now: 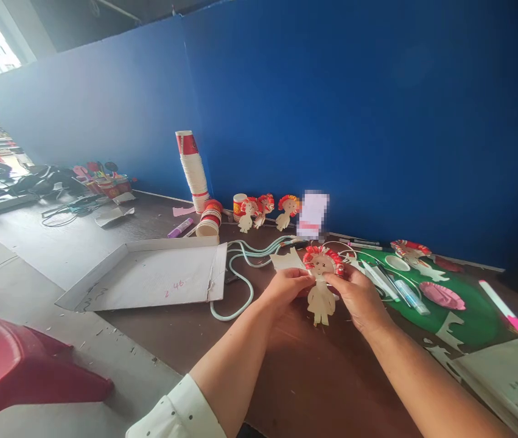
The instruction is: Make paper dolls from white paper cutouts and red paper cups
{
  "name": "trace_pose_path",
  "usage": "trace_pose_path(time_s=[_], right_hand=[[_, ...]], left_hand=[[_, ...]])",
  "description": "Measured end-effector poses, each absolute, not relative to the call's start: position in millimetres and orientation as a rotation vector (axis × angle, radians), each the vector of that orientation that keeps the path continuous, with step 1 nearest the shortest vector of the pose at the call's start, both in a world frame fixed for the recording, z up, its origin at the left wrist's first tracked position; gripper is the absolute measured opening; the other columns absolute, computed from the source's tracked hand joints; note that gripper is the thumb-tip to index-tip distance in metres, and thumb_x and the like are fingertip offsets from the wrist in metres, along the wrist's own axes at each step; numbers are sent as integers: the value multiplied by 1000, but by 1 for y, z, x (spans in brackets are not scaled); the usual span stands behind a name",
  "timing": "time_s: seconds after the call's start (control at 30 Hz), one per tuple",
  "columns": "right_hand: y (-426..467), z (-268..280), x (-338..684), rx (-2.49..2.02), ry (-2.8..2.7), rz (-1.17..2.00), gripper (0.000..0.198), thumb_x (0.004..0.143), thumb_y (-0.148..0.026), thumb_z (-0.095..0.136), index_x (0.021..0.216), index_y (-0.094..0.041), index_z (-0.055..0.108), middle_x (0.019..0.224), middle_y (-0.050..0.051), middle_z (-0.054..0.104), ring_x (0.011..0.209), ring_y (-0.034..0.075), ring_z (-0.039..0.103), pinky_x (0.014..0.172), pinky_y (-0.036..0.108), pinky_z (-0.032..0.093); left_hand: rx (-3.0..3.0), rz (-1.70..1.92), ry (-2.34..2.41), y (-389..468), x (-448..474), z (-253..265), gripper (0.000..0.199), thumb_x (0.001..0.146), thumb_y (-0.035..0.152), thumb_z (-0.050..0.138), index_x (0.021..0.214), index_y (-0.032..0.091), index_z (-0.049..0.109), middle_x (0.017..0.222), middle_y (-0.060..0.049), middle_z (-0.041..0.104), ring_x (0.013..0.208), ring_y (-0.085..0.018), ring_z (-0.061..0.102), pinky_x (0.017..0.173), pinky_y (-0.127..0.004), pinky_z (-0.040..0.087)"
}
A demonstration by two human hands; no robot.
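Observation:
A paper doll (321,298) with a cream cut-out body, a drawn face and a curled red-and-white paper-cup rim for hair is held upright above the brown table. My left hand (288,285) pinches it at the neck from the left. From the right, my right hand (354,292) grips it near the same height, thumb in front. Both hands are closed on it, and their other fingers are hidden behind it. Just behind my left hand lies a cream paper scrap (286,259).
Similar paper dolls (288,210) lean by the blue partition (332,109), near a tall paper-cup stack (192,167). A shallow white cardboard tray (162,274) sits left, beside a pale cable (252,286). Right, a green mat (478,316) bears pens, scraps and a pink ruffled piece (442,295).

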State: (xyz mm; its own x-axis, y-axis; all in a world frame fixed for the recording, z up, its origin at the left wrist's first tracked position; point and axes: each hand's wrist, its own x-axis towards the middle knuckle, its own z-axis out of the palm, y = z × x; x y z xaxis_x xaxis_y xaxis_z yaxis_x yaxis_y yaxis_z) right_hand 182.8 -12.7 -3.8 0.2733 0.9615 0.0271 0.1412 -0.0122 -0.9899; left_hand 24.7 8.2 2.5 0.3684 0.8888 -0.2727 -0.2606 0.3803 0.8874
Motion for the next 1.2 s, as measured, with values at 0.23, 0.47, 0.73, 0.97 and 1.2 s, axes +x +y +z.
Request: trace_pose_path(time_s=[0.23,0.47,0.73,0.97,1.2], right_hand=[[-18,2,174,-1392,-1060,971,28,70,-38,75,93,-24,66,82,0,72,77,23,66,71,34,52],[-18,7,174,-1309,-981,1055,40,77,-61,66,97,-27,69,98,5,73,93,27,67,73,36,56],[-7,-9,186,-1404,-866,859,55,76,-69,59,102,-22,67,96,7,73,96,27,68,70,35,58],[-9,-18,187,-1387,-1082,549,60,78,-71,54,105,-17,64,97,13,72,86,27,68,72,39,55],[-9,-30,188,-1346,-1149,507,49,83,-62,56,104,-19,64,100,13,71,95,27,67,85,42,51]], left_hand=[[940,854,857,10,24,-6,40,53,40,87,73,10,67,67,-3,64,60,-11,56,66,-27,43],[958,914,940,15,21,-9,32,56,35,85,68,11,67,65,-4,65,59,-12,56,64,-27,43],[926,998,962,21,22,-15,26,56,31,83,64,12,66,60,-1,61,56,-11,54,63,-25,44],[861,1046,984,38,9,-11,28,58,32,82,68,13,65,61,-2,61,56,-12,57,58,-25,46],[1050,990,1318,93,-13,26,10,72,21,69,72,15,61,59,2,56,51,-8,54,53,-20,46]])
